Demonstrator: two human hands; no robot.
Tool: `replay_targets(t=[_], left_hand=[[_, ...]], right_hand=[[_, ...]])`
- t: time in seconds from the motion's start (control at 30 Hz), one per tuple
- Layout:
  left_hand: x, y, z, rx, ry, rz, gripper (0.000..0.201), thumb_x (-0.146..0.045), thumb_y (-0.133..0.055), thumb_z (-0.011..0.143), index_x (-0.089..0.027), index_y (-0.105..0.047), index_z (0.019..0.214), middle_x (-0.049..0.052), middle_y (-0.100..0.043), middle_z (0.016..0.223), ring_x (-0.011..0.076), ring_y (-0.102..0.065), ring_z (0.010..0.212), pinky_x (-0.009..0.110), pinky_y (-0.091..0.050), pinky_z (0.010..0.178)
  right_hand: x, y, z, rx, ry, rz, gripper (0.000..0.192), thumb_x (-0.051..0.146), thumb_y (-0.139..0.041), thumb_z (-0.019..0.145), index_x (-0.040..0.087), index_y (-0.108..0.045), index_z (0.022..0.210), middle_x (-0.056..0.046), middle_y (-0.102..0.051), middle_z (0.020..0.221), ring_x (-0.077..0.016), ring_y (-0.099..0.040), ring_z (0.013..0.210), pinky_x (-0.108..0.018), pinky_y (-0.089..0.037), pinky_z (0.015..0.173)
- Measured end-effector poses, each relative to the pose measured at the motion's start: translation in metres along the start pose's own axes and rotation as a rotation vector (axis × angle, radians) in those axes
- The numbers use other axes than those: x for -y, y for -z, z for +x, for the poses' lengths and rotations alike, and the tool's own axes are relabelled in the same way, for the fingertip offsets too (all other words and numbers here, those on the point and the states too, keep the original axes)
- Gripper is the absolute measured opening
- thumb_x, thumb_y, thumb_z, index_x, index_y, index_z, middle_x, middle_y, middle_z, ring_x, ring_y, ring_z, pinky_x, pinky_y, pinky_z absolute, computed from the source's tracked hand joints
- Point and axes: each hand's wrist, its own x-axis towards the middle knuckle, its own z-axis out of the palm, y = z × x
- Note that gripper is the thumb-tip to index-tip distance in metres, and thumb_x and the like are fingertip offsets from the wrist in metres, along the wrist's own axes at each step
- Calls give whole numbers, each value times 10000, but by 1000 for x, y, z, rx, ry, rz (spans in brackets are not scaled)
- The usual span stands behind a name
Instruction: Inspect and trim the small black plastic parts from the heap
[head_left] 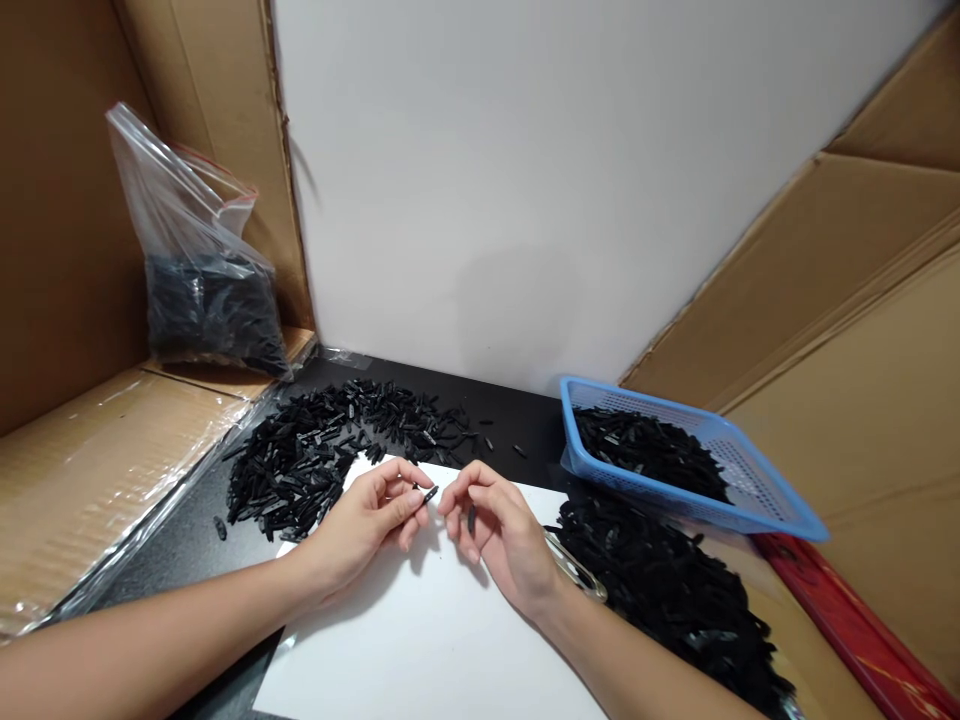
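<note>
Over a white sheet (442, 630), my left hand (375, 510) pinches a small, narrow black piece (430, 494) between thumb and fingertips. My right hand (499, 525) faces it a short gap away, fingers curled. A second small black piece (471, 517) shows against its fingers, held there. The exact kind of these pieces is too small to make out. Many similar loose black pieces (300, 460) lie in a curved heap beyond my left hand. Another dark heap (675, 590) spreads to the right of my right hand and forearm.
A blue perforated basket (780, 515) containing black pieces stands at right. Beside my right wrist lies a looped metallic object (577, 570), partly hidden. A clear zip bag (210, 290) of dark contents rests on cardboard at left. Cardboard walls and a red strip (855, 620) flank the work surface.
</note>
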Motion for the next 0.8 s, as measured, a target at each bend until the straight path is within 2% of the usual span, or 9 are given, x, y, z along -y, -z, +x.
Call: replay_targets(t=[0.1, 0.17, 0.37, 0.5, 0.67, 0.8], left_hand=[[0, -1, -1, 28, -21, 38, 208, -349, -679, 827, -192, -573, 913, -57, -562, 578, 75, -457, 490, 211, -287, 505], [-1, -2, -2, 52, -34, 50, 231, -351, -691, 816, -199, -558, 928, -55, -582, 611, 77, -471, 491, 214, -298, 511], [-2, -3, 0, 42, -11, 9, 240, -334, -728, 781, -184, -542, 815, -28, -623, 614, 76, -478, 472, 208, -246, 482], [-2, -2, 0, 19, 3, -59, 184, -275, -718, 785, -179, -612, 900, -18, -617, 620, 94, -496, 517, 216, -235, 477], [-2, -1, -1, 10, 6, -42, 205, -231, -688, 805, -182, -628, 995, 2, -647, 635, 105, -472, 526, 235, -252, 501], [0, -1, 0, 39, 8, -17, 233, -276, -690, 815, -189, -606, 1015, 10, -660, 682, 104, -487, 517, 236, -230, 485]], right_hand=[[-2, -3, 0, -10, -59, -69, 312, 448, -702, 783, 173, -573, 710, 16, -617, 575, -46, -351, 389, -145, -176, 336], [-4, -4, 0, -17, -72, -131, 315, 442, -742, 752, 169, -587, 728, 30, -605, 553, -33, -297, 374, -157, -138, 349], [-6, -4, 0, -91, 1, -166, 294, 399, -824, 645, 149, -674, 677, 12, -612, 544, -43, -315, 398, -201, -164, 394], [-8, 0, 1, -124, 43, -150, 279, 403, -832, 628, 161, -711, 692, 30, -569, 500, -54, -274, 399, -216, -134, 389], [-9, 0, 1, -111, 57, -171, 301, 418, -828, 638, 160, -706, 734, 10, -602, 571, -59, -279, 418, -218, -136, 401], [-3, -2, -1, -72, 30, -114, 353, 519, -702, 765, 181, -614, 717, 54, -505, 500, -59, -232, 393, -207, -116, 380]])
